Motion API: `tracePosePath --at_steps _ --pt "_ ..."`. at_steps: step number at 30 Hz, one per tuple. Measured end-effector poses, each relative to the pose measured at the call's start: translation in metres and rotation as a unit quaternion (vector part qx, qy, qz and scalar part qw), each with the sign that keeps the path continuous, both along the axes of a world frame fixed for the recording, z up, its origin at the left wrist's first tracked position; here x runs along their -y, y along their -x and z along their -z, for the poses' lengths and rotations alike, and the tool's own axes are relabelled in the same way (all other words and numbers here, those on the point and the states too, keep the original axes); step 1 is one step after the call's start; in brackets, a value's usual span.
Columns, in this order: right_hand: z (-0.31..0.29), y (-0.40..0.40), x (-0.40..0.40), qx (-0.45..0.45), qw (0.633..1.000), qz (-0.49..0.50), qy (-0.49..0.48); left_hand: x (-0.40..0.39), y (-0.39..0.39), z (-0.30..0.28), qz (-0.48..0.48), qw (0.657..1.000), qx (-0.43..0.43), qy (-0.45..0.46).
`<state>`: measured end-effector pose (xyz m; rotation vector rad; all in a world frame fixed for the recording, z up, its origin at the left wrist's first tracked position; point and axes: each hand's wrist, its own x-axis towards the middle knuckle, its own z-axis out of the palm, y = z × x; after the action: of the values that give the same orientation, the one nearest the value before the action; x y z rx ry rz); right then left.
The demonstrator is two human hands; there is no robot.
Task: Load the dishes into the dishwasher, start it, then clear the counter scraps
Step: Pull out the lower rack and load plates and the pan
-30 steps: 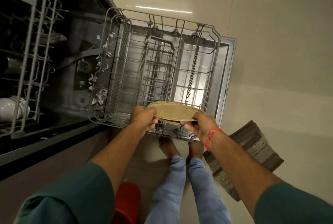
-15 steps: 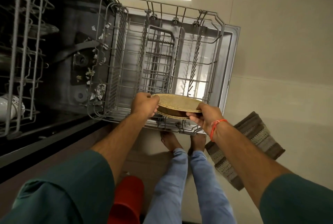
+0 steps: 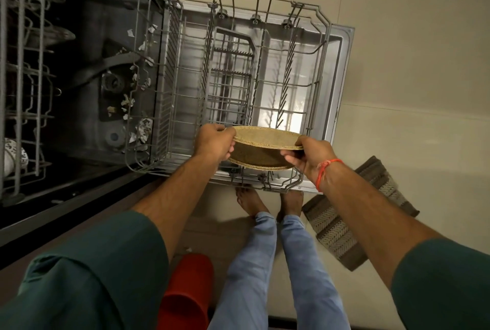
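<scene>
Tiled floor (image 3: 411, 64) carries a striped mat (image 3: 352, 223) and red tub (image 3: 185, 292).

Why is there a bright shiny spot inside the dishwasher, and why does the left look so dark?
Head view: light glares off the open door behind the plates; the dishwasher tub lies in shadow; the wide lens bends the rack wires.

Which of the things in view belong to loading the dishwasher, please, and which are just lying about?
Part of the job:
speckled plates, gripped by left hand and right hand
lower rack, pulled out
upper rack

Lying about:
striped mat
red bin
</scene>
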<state>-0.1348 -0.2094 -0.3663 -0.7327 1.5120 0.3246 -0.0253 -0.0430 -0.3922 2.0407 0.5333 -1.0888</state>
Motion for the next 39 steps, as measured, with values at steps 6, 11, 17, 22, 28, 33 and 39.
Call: tracePosePath --at_steps 6,11,17,22,28,33,39 --pt "0.000 -0.003 0.003 -0.002 1.000 0.003 0.006 0.004 0.003 0.000 -0.004 0.999 0.046 -0.009" --pt "0.001 -0.006 0.002 0.001 1.000 0.002 0.004 0.005 0.006 -0.001 -0.002 0.996 0.087 -0.018" --pt "0.001 -0.007 0.007 -0.008 1.000 -0.004 -0.016 0.004 0.003 -0.003 -0.007 0.998 0.065 -0.016" --pt "0.002 -0.008 0.010 -0.006 1.000 -0.015 -0.018 0.010 0.004 -0.007 -0.027 0.991 0.125 -0.036" --pt "0.009 -0.004 0.009 -0.007 0.999 -0.022 -0.026 0.005 0.000 -0.001 -0.023 0.998 0.060 -0.015" --pt "0.015 -0.005 0.013 -0.003 0.999 -0.014 -0.042 0.008 -0.005 0.003 -0.046 0.999 0.017 0.004" --pt "0.019 -0.009 0.015 -0.010 0.999 -0.039 -0.032 0.013 -0.008 0.005 0.015 0.999 -0.026 -0.019"
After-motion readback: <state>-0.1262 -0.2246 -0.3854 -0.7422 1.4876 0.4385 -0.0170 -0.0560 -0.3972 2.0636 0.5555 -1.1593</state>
